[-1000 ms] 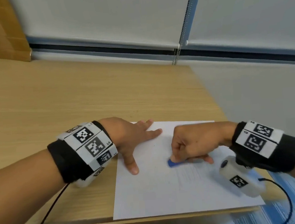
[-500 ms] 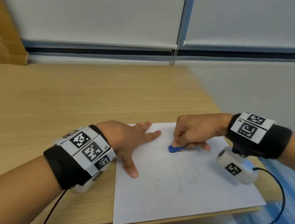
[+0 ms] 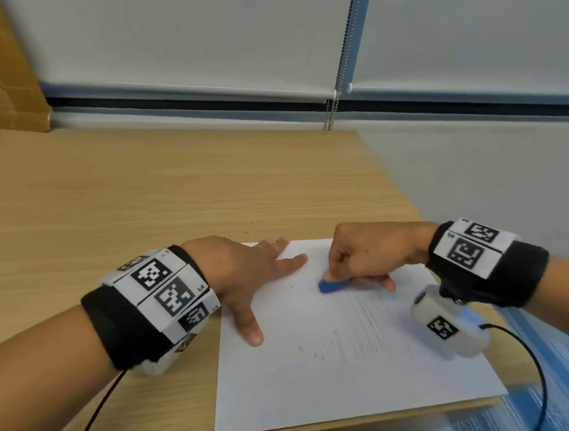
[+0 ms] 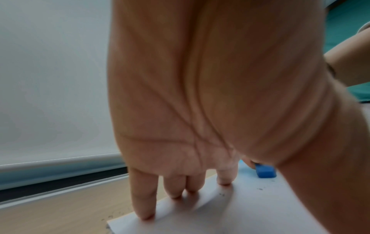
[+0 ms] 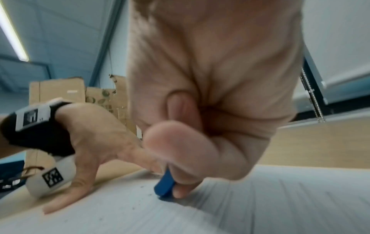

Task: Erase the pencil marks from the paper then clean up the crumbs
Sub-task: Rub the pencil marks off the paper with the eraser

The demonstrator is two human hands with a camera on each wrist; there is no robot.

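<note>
Right hand (image 3: 369, 252) pinches the eraser (image 3: 330, 285) against the paper (image 3: 325, 383); left hand (image 3: 247, 273) lies flat, fingers spread, on its far-left corner

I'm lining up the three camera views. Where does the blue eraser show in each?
Head: blue eraser centre-right, under the right hand.
Left wrist: lower right, beyond the thumb.
Right wrist: bottom centre, pinched on the paper.
Shared landmark: the white paper.
</note>
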